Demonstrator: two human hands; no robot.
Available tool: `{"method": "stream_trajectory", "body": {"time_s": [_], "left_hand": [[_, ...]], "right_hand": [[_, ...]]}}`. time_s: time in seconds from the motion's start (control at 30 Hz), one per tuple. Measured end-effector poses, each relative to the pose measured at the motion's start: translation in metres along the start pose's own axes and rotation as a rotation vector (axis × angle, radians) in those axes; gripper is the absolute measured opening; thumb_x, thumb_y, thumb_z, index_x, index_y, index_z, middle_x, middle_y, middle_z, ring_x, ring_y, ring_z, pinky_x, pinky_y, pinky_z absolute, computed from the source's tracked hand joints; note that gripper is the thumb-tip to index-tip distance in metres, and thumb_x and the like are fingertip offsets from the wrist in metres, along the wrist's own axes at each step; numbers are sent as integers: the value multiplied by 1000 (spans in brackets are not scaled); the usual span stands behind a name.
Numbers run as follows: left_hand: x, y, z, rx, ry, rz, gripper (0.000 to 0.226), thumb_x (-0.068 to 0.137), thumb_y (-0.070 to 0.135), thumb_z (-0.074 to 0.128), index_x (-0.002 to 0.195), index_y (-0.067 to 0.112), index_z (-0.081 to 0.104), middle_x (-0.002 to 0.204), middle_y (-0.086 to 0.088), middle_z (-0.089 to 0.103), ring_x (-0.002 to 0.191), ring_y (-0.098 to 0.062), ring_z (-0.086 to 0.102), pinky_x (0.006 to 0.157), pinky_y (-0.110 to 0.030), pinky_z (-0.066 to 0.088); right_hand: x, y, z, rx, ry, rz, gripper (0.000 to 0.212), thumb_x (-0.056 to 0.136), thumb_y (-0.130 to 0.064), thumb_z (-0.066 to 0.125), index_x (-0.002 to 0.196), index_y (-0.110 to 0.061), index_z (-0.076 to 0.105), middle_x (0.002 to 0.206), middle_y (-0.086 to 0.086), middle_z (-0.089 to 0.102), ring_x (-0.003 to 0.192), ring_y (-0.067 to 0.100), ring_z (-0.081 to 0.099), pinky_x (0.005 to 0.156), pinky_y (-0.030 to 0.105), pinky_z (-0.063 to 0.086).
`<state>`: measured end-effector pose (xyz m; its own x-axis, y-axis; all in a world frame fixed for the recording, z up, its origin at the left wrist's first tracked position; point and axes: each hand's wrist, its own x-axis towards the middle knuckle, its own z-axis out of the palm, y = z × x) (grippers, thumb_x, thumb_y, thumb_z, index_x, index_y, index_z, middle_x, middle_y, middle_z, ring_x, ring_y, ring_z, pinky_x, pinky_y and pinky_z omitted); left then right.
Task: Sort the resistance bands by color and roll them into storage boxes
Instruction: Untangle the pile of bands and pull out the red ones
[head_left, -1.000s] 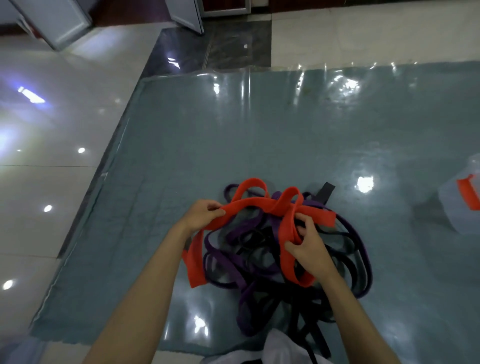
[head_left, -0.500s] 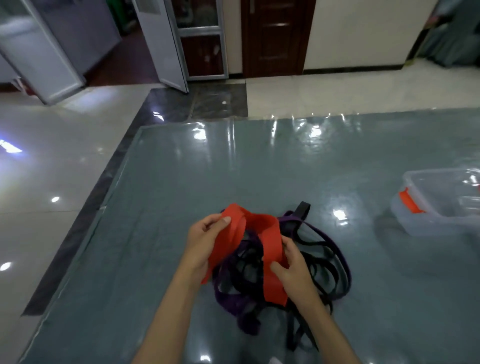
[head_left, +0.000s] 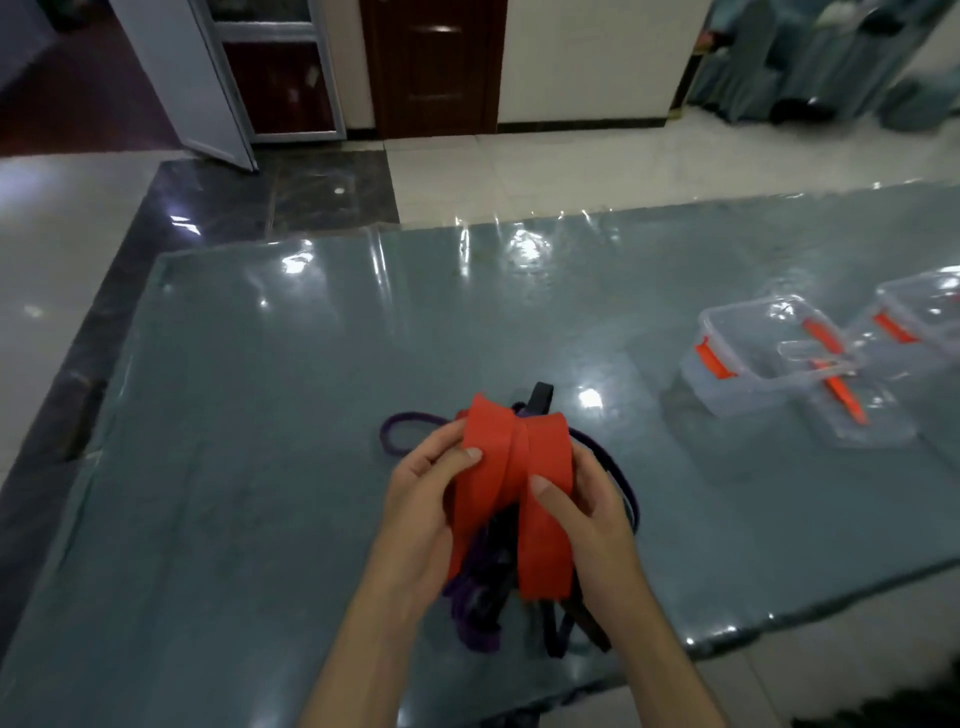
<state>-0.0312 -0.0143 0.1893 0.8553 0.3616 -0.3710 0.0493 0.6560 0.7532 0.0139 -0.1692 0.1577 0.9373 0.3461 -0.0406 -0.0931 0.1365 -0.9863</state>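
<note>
A wide red resistance band (head_left: 511, 467) is folded into loops above the table. My left hand (head_left: 428, 499) grips its left fold, thumb on the front. My right hand (head_left: 582, 512) pinches the right fold with the thumb on top. Beneath them lies a tangle of purple bands (head_left: 402, 431) and black bands (head_left: 540, 397), partly hidden by my hands. Two clear storage boxes with orange latches stand at the right: a nearer box (head_left: 748, 364) and a farther box (head_left: 919, 317).
The blue-grey plastic-covered table (head_left: 260, 415) spreads out to the left and far side. A clear lid (head_left: 862, 415) lies in front of the nearer box. Shiny tiled floor, a dark wooden door (head_left: 434, 67) and a metal-framed door stand beyond.
Both hands have drawn together and gathered the red band from wide loops into a tighter fold. The view has tilted up, bringing both boxes into sight.
</note>
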Motion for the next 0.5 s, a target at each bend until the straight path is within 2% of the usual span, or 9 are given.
{"method": "stream_trajectory", "body": {"time_s": [0.07, 0.17, 0.23, 0.33, 0.47, 0.5], "left_hand": [[-6, 3, 16, 0, -31, -11, 33, 100, 0, 58, 130, 2, 70, 120, -20, 77, 98, -21, 77, 75, -28, 63], [-10, 6, 39, 48, -90, -10, 34, 101, 4, 58, 134, 3, 68, 125, -19, 75, 118, -30, 72, 98, -40, 60], [-11, 6, 57, 46, -134, -11, 35, 100, 4, 59, 134, 3, 68, 127, -20, 74, 122, -33, 70, 107, -45, 54], [-10, 2, 89, 87, -232, 25, 32, 99, 7, 60, 128, 8, 74, 124, -17, 76, 112, -26, 74, 97, -39, 60], [-3, -27, 138, 139, -252, 48, 34, 101, 6, 59, 133, 7, 69, 128, -17, 75, 122, -32, 70, 107, -45, 54], [-1, -38, 152, 137, -244, 51, 34, 99, 6, 60, 132, 6, 70, 126, -17, 75, 120, -31, 71, 105, -44, 56]], "right_hand": [[-3, -10, -8, 8, 55, -22, 39, 92, -25, 72, 129, -32, 70, 126, 3, 76, 116, 21, 72, 94, 29, 57], [-3, -24, -26, 26, 107, -46, 36, 92, -21, 70, 127, -31, 71, 124, 3, 77, 115, 22, 73, 95, 32, 58], [-1, -35, -40, 33, 116, -75, 35, 93, -19, 70, 126, -29, 71, 122, 5, 77, 113, 22, 73, 95, 33, 59], [3, -50, -68, 52, 127, -118, 31, 92, -19, 71, 122, -26, 72, 117, 9, 78, 107, 22, 74, 91, 33, 60], [7, -63, -119, 70, 139, -158, 32, 89, -32, 72, 121, -27, 73, 115, 6, 78, 104, 16, 73, 87, 27, 58], [8, -65, -135, 73, 146, -163, 32, 89, -34, 72, 121, -28, 73, 114, 4, 79, 103, 14, 73, 86, 26, 57]]}}
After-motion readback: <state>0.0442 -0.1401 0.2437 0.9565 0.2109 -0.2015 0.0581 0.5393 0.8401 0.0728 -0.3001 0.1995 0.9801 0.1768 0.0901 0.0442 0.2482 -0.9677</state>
